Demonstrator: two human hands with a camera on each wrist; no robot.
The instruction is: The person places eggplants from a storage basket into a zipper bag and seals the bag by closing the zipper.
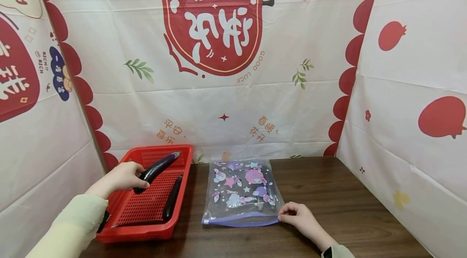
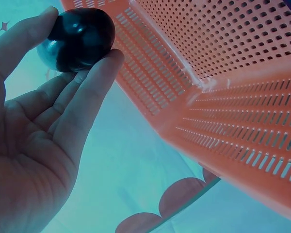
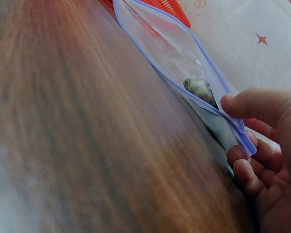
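Note:
My left hand grips a dark purple eggplant above the red basket, its stem end tilted up to the right. The left wrist view shows this eggplant's rounded end between thumb and fingers. Lying in the basket are another eggplant along the right wall and a dark, mostly hidden one by the front wall. My right hand pinches the right corner of a clear, cartoon-printed zip bag. Its purple-edged mouth gapes, and a greenish stem end shows inside.
The bag lies flat on a dark wooden table, to the right of the basket. Printed white cloth hangs behind the table and along both sides, close to the basket's back and left.

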